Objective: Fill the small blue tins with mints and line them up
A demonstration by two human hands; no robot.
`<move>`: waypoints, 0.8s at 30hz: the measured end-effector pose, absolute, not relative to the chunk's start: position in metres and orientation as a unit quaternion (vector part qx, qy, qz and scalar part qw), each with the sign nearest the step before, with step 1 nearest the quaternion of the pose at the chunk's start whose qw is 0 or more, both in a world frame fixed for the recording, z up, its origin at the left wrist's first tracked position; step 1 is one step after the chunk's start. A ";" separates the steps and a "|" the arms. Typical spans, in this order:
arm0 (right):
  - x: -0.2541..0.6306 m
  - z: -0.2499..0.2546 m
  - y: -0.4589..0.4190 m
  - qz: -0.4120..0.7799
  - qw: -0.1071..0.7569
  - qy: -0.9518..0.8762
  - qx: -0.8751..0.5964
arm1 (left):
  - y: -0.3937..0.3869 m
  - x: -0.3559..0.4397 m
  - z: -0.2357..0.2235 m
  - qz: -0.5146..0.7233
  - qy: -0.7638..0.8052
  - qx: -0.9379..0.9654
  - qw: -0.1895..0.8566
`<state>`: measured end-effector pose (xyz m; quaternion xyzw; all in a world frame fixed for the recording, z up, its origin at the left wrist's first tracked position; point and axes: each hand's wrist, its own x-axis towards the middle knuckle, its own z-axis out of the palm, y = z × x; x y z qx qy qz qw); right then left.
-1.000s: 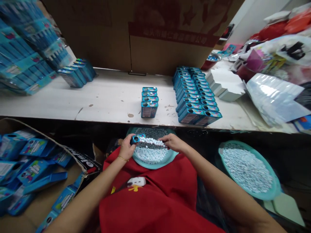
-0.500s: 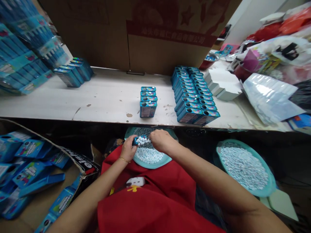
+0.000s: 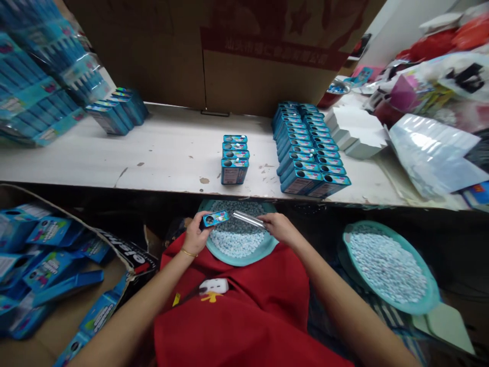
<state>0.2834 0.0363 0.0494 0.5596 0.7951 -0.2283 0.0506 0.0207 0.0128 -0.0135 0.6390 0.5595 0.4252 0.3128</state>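
Observation:
My left hand (image 3: 195, 235) is closed around a small blue candy box (image 3: 216, 218), whose top with a dark round opening faces up. In my right hand (image 3: 280, 226) is a shiny metal scoop (image 3: 248, 219), long and narrow, its far end close to the box but apart from it. Both hands are over a teal basin (image 3: 270, 248) on the lap, filled with small pale-blue candies (image 3: 239, 243). On the shelf just beyond stands a short row of similar blue boxes (image 3: 234, 171), with white pellets on their tops.
A double row of blue boxes (image 3: 301, 181) stands on the white shelf (image 3: 171, 153), beside stacked white cards (image 3: 357, 127). Another candy-filled basin (image 3: 430, 300) is at right. A carton of blue boxes (image 3: 49, 272) sits at left. A large cardboard box (image 3: 153, 66) blocks the back.
My right hand has moved right, away from the box, and the metal scoop now shows. The white candies heaped on the box's top are gone; the box lies more level.

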 end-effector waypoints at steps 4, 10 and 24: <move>0.261 -0.022 0.035 -0.212 0.121 0.746 0.619 | 0.008 0.015 -0.013 0.428 0.569 0.631 0.309; 0.219 -0.066 0.021 -0.281 0.130 0.760 0.571 | 0.006 0.010 -0.012 0.439 0.597 0.605 0.293; 0.275 0.007 0.028 -0.547 -0.078 0.620 0.557 | 0.010 0.010 -0.016 0.415 0.614 0.607 0.286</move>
